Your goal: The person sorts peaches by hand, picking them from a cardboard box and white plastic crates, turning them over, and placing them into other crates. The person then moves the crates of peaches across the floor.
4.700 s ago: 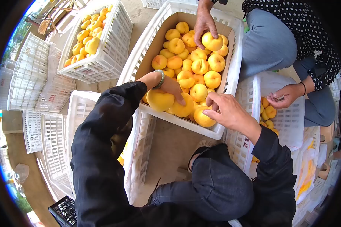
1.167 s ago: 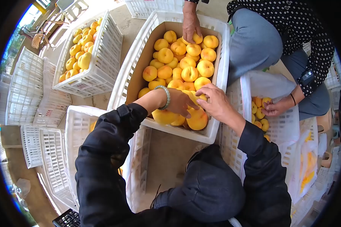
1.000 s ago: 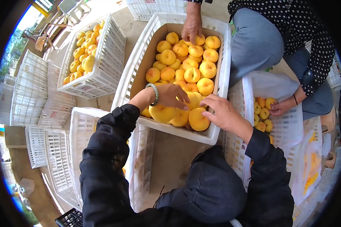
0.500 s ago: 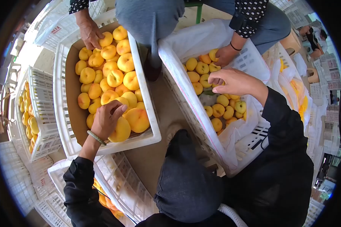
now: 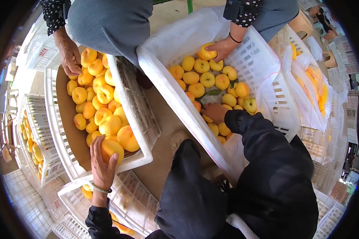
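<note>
My left hand [image 5: 102, 165] is at the near corner of the left crate [image 5: 141, 157], its fingers and thumb curved around a large yellow peach [image 5: 112, 149]. More yellow peaches [image 5: 109, 125] with a red blush fill that crate, which has a cardboard lining [image 5: 66, 119]. My right hand [image 5: 215, 112] reaches down among the smaller yellow peaches [image 5: 207, 79] in the right crate, beside a green leaf [image 5: 214, 92]. Its fingertips are out of sight between the fruit, so I cannot see what they hold. White sheeting [image 5: 163, 65] lines the right crate.
Across from me sits a person whose one hand [image 5: 70, 55] touches peaches in the left crate and whose other hand [image 5: 224, 48] holds a peach in the right crate. Below stands another white crate [image 5: 133, 195]. Bagged yellow fruit [image 5: 313, 89] lies at right.
My right hand has lowered from above the right crate into its peaches. My left hand has shifted down and now curves around a peach. The whole view has moved, showing more of the right crate.
</note>
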### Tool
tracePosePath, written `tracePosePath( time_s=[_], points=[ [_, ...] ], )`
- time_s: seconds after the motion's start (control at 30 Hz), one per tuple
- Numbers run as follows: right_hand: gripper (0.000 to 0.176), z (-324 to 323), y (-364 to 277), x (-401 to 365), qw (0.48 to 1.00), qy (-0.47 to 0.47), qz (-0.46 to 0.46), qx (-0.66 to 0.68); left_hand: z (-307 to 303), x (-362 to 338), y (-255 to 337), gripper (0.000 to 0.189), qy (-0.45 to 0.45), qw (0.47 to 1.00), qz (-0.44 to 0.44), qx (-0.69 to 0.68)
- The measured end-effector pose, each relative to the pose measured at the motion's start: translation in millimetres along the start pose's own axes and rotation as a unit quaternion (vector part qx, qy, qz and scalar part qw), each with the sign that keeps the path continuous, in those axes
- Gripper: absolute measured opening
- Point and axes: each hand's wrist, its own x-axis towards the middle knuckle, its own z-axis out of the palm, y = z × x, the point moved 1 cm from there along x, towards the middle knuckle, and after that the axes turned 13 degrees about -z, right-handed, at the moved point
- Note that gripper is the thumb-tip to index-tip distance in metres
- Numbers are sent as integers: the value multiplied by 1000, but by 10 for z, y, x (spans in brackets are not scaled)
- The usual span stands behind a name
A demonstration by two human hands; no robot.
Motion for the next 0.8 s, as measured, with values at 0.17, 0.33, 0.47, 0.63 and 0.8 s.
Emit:
tracePosePath(
  time_s=[0.17, 0.33, 0.47, 0.63, 0.8],
  points=[
    [50, -476, 92, -258, 861, 26, 53, 506, -32, 21, 2, 56, 3, 995, -35, -95],
    [51, -1451, -265, -646, 594, 29, -81, 800, -146, -55, 488, 44, 109, 987, 45, -113],
    [56, -2266, -1008, -816, 701, 99, -172, 685, -2, -163, 1115, 65, -75, 933, 117, -331],
    [77, -2728, -1769, -1003, 764, 157, -177, 601, 79, -179, 1486, 67, -277, 733, 35, -620],
    [89, -2600, -1420, -992, 616, -46, -229, 752, 67, -328, 1288, 62, -243, 754, 13, -610]
  ],
)
